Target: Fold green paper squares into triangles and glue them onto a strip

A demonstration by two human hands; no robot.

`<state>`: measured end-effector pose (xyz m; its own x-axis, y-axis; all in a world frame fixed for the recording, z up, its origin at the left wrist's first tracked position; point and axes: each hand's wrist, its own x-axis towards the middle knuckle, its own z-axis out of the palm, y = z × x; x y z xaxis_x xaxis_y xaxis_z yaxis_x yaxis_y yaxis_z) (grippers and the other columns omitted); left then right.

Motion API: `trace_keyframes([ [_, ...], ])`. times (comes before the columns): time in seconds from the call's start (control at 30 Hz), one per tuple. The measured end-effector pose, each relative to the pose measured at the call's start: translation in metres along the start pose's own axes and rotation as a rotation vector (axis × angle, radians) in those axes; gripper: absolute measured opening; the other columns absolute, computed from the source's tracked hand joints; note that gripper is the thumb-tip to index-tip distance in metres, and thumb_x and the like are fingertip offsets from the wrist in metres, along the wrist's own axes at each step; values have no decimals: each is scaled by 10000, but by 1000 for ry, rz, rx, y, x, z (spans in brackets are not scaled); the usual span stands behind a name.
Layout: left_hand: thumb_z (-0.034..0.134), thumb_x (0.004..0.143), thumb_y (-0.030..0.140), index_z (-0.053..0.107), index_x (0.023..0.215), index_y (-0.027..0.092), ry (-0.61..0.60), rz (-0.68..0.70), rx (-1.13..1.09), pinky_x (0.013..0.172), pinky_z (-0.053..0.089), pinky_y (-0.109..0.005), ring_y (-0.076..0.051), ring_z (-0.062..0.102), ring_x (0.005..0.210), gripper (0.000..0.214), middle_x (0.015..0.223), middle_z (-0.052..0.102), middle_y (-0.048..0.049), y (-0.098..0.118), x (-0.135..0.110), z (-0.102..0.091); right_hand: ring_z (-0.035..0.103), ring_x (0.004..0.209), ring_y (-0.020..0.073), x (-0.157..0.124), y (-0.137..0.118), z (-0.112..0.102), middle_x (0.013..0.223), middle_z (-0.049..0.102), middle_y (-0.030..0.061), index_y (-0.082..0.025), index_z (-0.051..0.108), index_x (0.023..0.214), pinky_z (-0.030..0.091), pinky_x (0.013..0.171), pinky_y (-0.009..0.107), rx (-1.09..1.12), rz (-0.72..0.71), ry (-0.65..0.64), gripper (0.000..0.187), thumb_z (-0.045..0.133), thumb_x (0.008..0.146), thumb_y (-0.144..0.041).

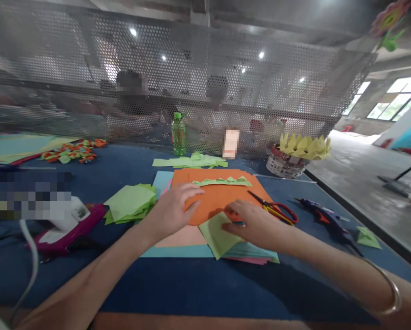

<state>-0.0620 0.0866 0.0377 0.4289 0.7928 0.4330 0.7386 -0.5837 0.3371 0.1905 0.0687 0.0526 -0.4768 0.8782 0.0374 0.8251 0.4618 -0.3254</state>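
Observation:
My left hand [178, 208] is held over the left side of an orange paper sheet [212, 201], its thumb and fingers apart with nothing between them. My right hand [251, 222] has its thumb and curled fingers on a light green paper square [219, 236], which lies tilted over the front of the paper stack. A small blue bit shows between that thumb and the fingers; I cannot make out what it is. Across the top of the orange sheet runs a green folded paper strip with a pointed edge [226, 182]. Scissors [277, 211] with red and yellow handles rest at the sheet's right.
Green paper squares [131, 201] are piled left. A magenta and white device [71, 227] with a cable stands beyond them. Green strips [191, 161], a bottle [178, 135] and a basket [287, 162] line the back before a mesh screen. A glue gun [325, 217] lies right.

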Motion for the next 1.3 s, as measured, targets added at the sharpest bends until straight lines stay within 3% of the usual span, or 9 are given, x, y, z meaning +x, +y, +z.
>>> trace_keyframes([
  [0.13, 508, 985, 275, 685, 1172, 215, -80, 80, -25, 1048, 464, -401, -248, 618, 1185, 264, 1232, 701, -66, 18, -10, 5, 596, 1137, 286, 1, -7, 15, 1229, 631, 140, -169, 608, 1287, 444, 945, 381, 21, -77, -46, 502, 766, 845, -348],
  [0.23, 514, 1001, 270, 684, 1179, 230, -124, 106, -46, 1016, 488, -375, -235, 627, 1168, 249, 1213, 708, -51, 24, -15, 5, 635, 1071, 272, 14, 0, 15, 1189, 673, 120, -171, 612, 1291, 465, 868, 338, 46, -114, -91, 588, 835, 771, -329],
  [0.43, 698, 904, 433, 624, 1266, 177, -125, 66, -91, 776, 590, -288, -231, 728, 992, 449, 1170, 743, -78, 22, -15, 9, 647, 697, 179, 15, -6, 12, 807, 713, 24, -164, 705, 891, 392, 572, 248, 85, -101, -67, 189, 815, 772, -262],
  [0.53, 651, 930, 272, 687, 990, 212, -71, 102, -98, 670, 558, -238, -167, 729, 792, 92, 909, 768, 9, 26, -12, 11, 641, 797, 173, 4, -11, 12, 870, 707, 29, -166, 686, 923, 423, 666, 253, 91, -115, 44, 102, 743, 838, -171],
  [0.6, 525, 965, 166, 664, 858, 195, 14, 138, -66, 747, 537, -300, -188, 700, 817, 178, 852, 742, -12, 31, -12, 11, 618, 897, 193, -5, -8, 12, 926, 700, 52, -163, 680, 958, 433, 776, 285, 38, -204, 193, 76, 666, 893, -125],
  [0.7, 434, 984, 113, 668, 890, 165, 102, 263, 9, 925, 457, -434, -243, 650, 952, 258, 956, 732, -67, 37, -19, 12, 592, 934, 213, -20, 6, 15, 966, 707, 70, -163, 677, 978, 417, 847, 340, -207, -534, 463, 168, 519, 984, -108],
  [0.83, 417, 980, 36, 669, 1029, 118, 71, 563, 226, 960, 410, -456, -249, 621, 1005, 270, 1048, 717, -104, 36, -36, 25, 616, 907, 196, -38, 19, 24, 928, 724, 57, -141, 677, 951, 410, 827, 346, -369, -722, 430, 224, 467, 1022, -105],
  [1.13, 441, 979, 46, 661, 1089, 147, 12, 432, 29, 1013, 344, -435, -211, 613, 1012, 266, 1070, 717, -56, 35, -50, 36, 621, 920, 195, -54, 20, 41, 932, 723, 41, -153, 670, 950, 408, 881, 347, -180, -602, 339, 219, 469, 1007, -91],
  [1.3, 484, 987, 59, 670, 1023, 169, 25, 346, -91, 1095, 288, -344, -163, 609, 1070, 219, 1072, 715, -11, 45, -50, 36, 634, 865, 209, -60, 15, 45, 867, 717, 28, -168, 679, 972, 433, 850, 354, -42, -459, 363, 80, 630, 934, -219],
])
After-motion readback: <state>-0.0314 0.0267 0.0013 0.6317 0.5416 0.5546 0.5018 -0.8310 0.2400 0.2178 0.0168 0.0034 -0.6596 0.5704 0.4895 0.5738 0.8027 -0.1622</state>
